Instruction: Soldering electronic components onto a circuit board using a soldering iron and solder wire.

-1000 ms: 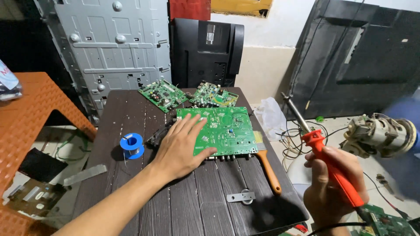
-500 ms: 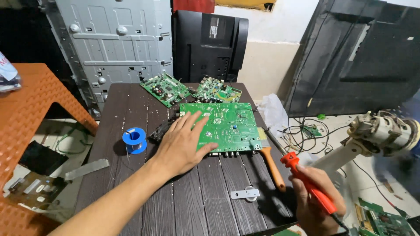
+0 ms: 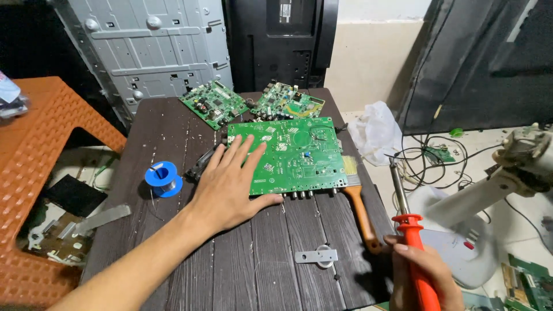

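Head view | left hand (image 3: 227, 184): fingers spread flat on green board (image 3: 288, 155), mid dark table (image 3: 167, 126) | right hand (image 3: 423, 276): fist closed round red soldering iron (image 3: 412, 242), off table's right edge | brush (image 3: 360, 201) beside board | blue spool (image 3: 163, 178) left.

Dark wooden slatted table (image 3: 173, 124), flecked with pale specks. Lying on it:

- large green circuit board (image 3: 294, 152), flat, near the middle toward the right edge
- two smaller green circuit boards (image 3: 212, 103) (image 3: 286, 102), side by side at the far edge
- blue spool of solder wire (image 3: 163, 178), toward the left edge
- paintbrush with orange handle (image 3: 358, 201), along the right edge, its bristles beside the large board
- small grey metal bracket (image 3: 316, 255), near the front right corner.
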